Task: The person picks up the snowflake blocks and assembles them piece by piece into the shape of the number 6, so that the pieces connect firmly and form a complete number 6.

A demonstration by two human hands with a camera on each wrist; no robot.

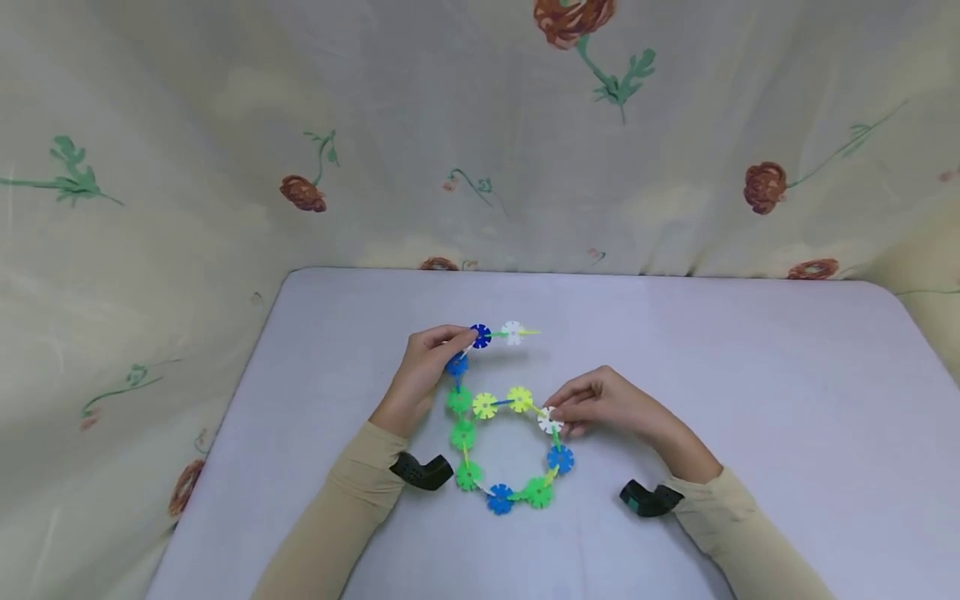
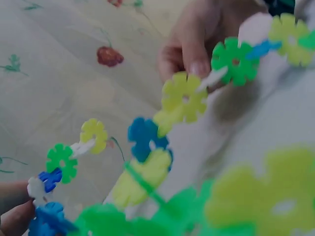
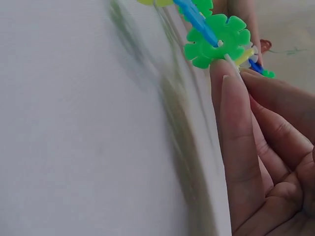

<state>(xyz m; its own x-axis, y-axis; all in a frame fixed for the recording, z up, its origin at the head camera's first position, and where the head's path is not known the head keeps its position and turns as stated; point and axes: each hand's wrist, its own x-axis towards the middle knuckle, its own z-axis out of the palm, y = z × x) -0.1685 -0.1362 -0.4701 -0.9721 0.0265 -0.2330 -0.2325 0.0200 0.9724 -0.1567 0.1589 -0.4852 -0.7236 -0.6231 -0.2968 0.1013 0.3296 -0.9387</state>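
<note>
A chain of slotted plastic snowflake discs [image 1: 462, 435], in green, blue, yellow and white, curves into a ring with a tail rising from its left side. My left hand [image 1: 423, 371] pinches the tail at a white disc seen edge-on, between a dark blue disc [image 1: 480, 336] and a lighter blue one [image 1: 457, 364]. Beyond its fingertips the tail runs right to a white disc [image 1: 513, 333] and a yellow end piece. At the ring's upper right, my right hand [image 1: 611, 404] pinches a white disc [image 1: 550, 419]; the right wrist view shows it edge-on beside a green disc [image 3: 217, 41].
A white-covered table [image 1: 750, 400] lies beneath the hands, with shadows of the chain on it. Behind hangs a pale curtain [image 1: 450, 108] with printed flowers. Black wrist cameras [image 1: 422, 472] sit at both sleeves.
</note>
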